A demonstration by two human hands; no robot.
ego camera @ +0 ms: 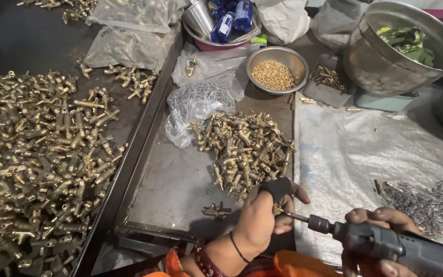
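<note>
My left hand (262, 215), with a black thumb guard, pinches a small brass fitting (278, 209) at the near edge of a metal tray (170, 190). My right hand (380, 220) grips a grey power screwdriver (385, 243), and its bit touches the held fitting. Just beyond my left hand lies a heap of brass valve fittings (244, 149) on the tray. One loose fitting (216, 209) lies to the left of my left hand.
A large pile of brass fittings (37, 164) fills the dark tray at left. A steel bowl of small brass pieces (275, 72), a big steel pot (401, 46), plastic bags (196, 102) and a scatter of small springs (426, 202) on a white sheet surround the work spot.
</note>
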